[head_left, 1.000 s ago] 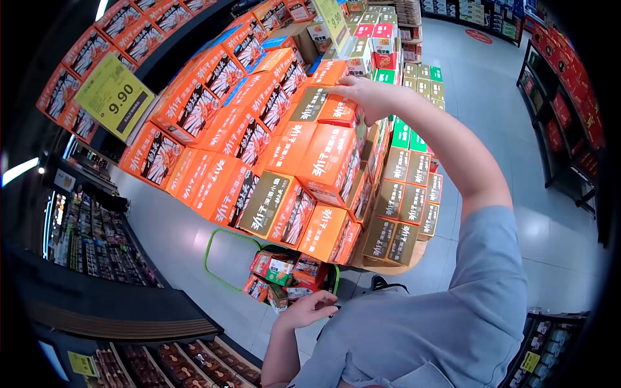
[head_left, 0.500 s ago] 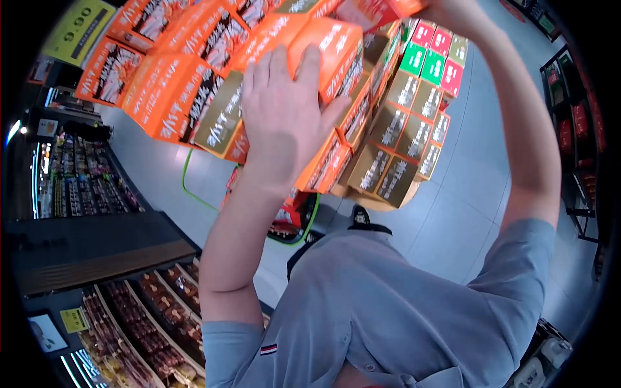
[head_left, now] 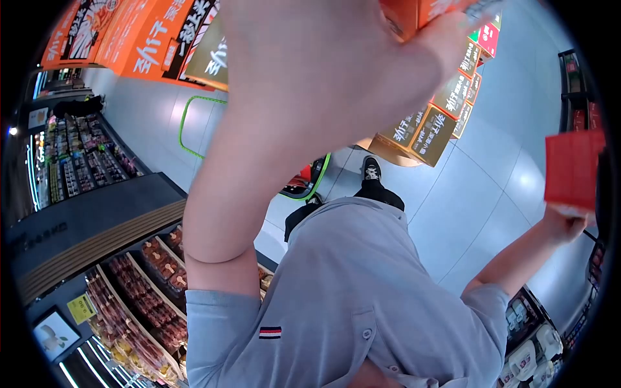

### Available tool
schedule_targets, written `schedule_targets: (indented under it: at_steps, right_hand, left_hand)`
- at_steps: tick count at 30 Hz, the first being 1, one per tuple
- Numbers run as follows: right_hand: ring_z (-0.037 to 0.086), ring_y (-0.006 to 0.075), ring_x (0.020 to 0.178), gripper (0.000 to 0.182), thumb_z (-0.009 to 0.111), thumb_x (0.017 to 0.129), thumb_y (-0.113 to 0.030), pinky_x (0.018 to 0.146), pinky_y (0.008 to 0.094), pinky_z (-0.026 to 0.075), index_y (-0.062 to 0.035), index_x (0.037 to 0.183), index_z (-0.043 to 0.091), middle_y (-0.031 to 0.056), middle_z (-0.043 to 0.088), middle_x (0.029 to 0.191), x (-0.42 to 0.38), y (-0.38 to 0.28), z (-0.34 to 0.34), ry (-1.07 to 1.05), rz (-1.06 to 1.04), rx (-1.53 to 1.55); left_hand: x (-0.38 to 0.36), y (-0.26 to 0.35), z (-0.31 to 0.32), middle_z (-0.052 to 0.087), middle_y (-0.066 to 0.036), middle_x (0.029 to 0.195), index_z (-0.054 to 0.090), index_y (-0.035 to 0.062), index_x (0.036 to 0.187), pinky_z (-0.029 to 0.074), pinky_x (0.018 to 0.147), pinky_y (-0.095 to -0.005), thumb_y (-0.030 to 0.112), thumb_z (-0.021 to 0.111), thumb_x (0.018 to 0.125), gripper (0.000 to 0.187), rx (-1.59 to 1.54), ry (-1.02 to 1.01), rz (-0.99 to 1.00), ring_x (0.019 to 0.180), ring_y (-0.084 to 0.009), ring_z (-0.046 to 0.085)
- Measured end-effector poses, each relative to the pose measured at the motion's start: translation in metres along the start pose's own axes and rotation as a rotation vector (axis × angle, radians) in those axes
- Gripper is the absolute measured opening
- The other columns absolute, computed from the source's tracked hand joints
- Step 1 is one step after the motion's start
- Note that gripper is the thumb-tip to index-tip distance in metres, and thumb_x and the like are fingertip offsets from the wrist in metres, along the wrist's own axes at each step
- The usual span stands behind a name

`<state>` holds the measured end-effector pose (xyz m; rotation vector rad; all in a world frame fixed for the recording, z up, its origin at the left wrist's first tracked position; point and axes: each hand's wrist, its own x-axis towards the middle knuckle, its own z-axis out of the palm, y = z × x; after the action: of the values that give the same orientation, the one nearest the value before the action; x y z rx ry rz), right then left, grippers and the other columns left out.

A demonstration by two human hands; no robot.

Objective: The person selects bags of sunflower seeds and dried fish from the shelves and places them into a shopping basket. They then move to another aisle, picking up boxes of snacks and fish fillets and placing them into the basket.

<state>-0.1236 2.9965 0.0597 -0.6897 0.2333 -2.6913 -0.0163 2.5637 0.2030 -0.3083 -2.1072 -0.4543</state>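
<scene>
My left hand [head_left: 330,71] looms large at the top, over the stacked orange and gold snack boxes [head_left: 155,45]. Its thumb stretches out to the right beside an orange box [head_left: 404,14], while the other fingers are cut off by the upper edge. Out to the right, my right hand [head_left: 564,223] is closed on the lower end of a red box [head_left: 572,169], held up away from the stack. Gold boxes [head_left: 435,137] with white lettering stand partly behind my left hand.
A green-rimmed basket [head_left: 317,181] sits on the floor near my feet. Trays of packaged skewers [head_left: 139,284] fill a display at lower left, with a dark counter [head_left: 84,226] behind it. Dark shelving [head_left: 572,84] with red packages lines the right.
My right hand has swung from the top of the stack out to the lower right with the red box. My left hand now appears larger and higher, no longer lying flat on the boxes.
</scene>
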Motion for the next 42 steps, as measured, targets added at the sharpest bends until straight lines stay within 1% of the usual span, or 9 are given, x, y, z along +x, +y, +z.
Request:
schedule_targets:
  at_steps: [2,6,10,15,19,24,27,32,42]
  right_hand:
    - [0.043,0.0282,0.125,0.071,0.078,0.066,-0.020,0.108,0.0468,0.028,-0.0064,0.129,0.047,0.0100,0.045,0.137,-0.013,0.045,0.039,-0.101,0.235,0.146]
    - [0.048,0.0259,0.119,0.074,0.082,0.064,-0.021,0.105,0.0440,0.033,-0.0041,0.127,0.046,0.0122,0.047,0.133,-0.089,0.116,0.092,0.111,0.269,-0.562]
    - [0.054,0.0210,0.109,0.080,0.087,0.059,-0.021,0.098,0.0394,0.041,-0.0007,0.123,0.045,0.0132,0.052,0.123,-0.125,0.241,0.123,0.119,0.583,-1.096]
    - [0.055,0.0162,0.101,0.079,0.090,0.056,-0.019,0.090,0.0308,0.046,0.0020,0.117,0.045,0.0088,0.057,0.108,-0.163,0.409,0.078,0.207,0.978,-1.263]
    - [0.057,0.0279,0.105,0.086,0.088,0.055,-0.030,0.092,0.0343,0.047,-0.0005,0.122,0.044,0.0175,0.056,0.113,-0.200,0.505,0.019,0.023,1.268,-1.788]
    - [0.055,0.0329,0.109,0.089,0.086,0.053,-0.038,0.094,0.0379,0.046,-0.0046,0.124,0.044,0.0195,0.053,0.118,-0.228,0.596,-0.059,-0.101,1.579,-1.844]
    - [0.054,0.0337,0.111,0.088,0.086,0.054,-0.036,0.095,0.0371,0.046,-0.0072,0.126,0.043,0.0186,0.051,0.120,-0.235,0.637,-0.106,-0.210,1.683,-1.827]
    - [0.051,0.0343,0.113,0.086,0.086,0.050,-0.015,0.097,0.0354,0.044,-0.0110,0.125,0.045,0.0156,0.048,0.118,-0.242,0.672,-0.168,-0.430,1.493,-1.677]
    - [0.053,0.0329,0.112,0.078,0.083,0.055,-0.010,0.096,0.0351,0.046,-0.0156,0.124,0.047,0.0140,0.046,0.119,-0.204,0.667,-0.151,-0.632,1.711,-1.779]
  left_hand:
    - [-0.012,0.009,-0.030,0.054,-0.019,0.117,0.048,0.0018,0.125,0.049,0.087,-0.0405,0.023,0.076,0.070,0.065,-0.162,0.055,-0.137,0.103,-0.0312,0.056]
    - [-0.051,0.008,-0.111,0.055,-0.012,0.119,0.039,0.0004,0.131,0.053,0.083,-0.0345,0.018,0.081,0.062,0.083,-0.429,0.141,-0.394,0.102,-0.0220,0.059]
    - [-0.137,-0.027,-0.207,0.049,-0.022,0.128,0.039,-0.0011,0.129,0.044,0.099,-0.0412,0.020,0.083,0.061,0.083,-0.584,-0.008,-0.403,0.119,-0.0298,0.051]
    - [-0.278,-0.055,-0.300,0.047,-0.021,0.128,0.039,-0.0021,0.127,0.043,0.097,-0.0349,0.001,0.074,0.072,0.065,-0.705,0.017,-1.041,0.117,-0.0228,0.050]
    - [-0.414,-0.076,-0.329,0.051,-0.013,0.118,0.040,-0.0038,0.126,0.045,0.091,-0.0312,0.002,0.073,0.075,0.062,-0.465,0.059,-1.491,0.106,-0.0176,0.053]
    - [-0.511,-0.064,-0.339,0.052,-0.013,0.115,0.041,-0.0047,0.124,0.045,0.089,-0.0299,0.003,0.074,0.074,0.060,-0.256,-0.060,-1.777,0.104,-0.0175,0.053]
    - [-0.540,-0.056,-0.330,0.054,-0.013,0.112,0.041,-0.0049,0.123,0.047,0.086,-0.0293,0.003,0.073,0.076,0.058,-0.238,-0.110,-1.895,0.100,-0.0170,0.056]
    - [-0.571,-0.044,-0.313,0.055,-0.014,0.112,0.040,-0.0038,0.124,0.050,0.084,-0.0296,0.001,0.071,0.077,0.056,-0.325,-0.141,-2.028,0.100,-0.0161,0.057]
    - [-0.585,-0.037,-0.295,0.053,-0.016,0.112,0.036,-0.0040,0.125,0.052,0.083,-0.0296,0.001,0.070,0.078,0.058,-0.402,-0.141,-2.095,0.100,-0.0178,0.059]
